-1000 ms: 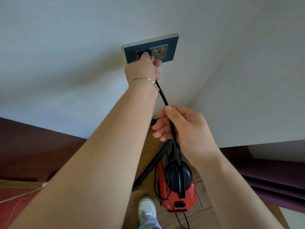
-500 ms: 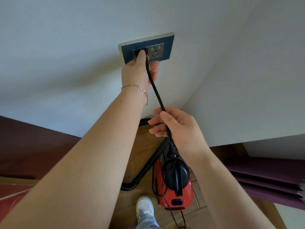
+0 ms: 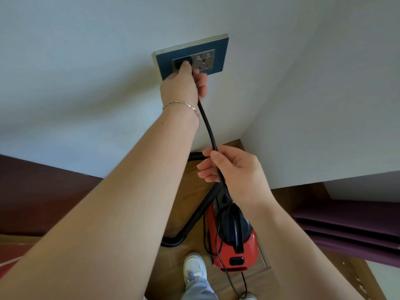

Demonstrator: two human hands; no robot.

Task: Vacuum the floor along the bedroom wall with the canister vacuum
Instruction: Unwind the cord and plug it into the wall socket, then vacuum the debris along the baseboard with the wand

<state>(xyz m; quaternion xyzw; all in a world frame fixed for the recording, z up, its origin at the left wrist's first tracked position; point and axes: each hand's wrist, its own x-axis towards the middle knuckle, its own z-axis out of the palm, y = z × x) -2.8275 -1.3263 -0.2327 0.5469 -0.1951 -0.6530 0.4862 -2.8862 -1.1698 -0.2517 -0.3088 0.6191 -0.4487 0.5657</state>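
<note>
A blue wall plate on the white wall carries two sockets. My left hand grips the black plug, which sits in the left socket; the right socket is bare. The black power cord runs down from the plug through my right hand, whose fingers curl round it. Below, the red and black canister vacuum stands on the wooden floor, its black hose curving off to the left.
A dark brown wooden panel lines the wall at the left. Purple curtain folds hang at the right. My white shoe stands by the vacuum, and slack cord lies looped on the floor.
My left hand stays at the plug in the left socket, with small shifts in its hold. My right hand keeps its hold on the cord. The camera has drifted slightly.
</note>
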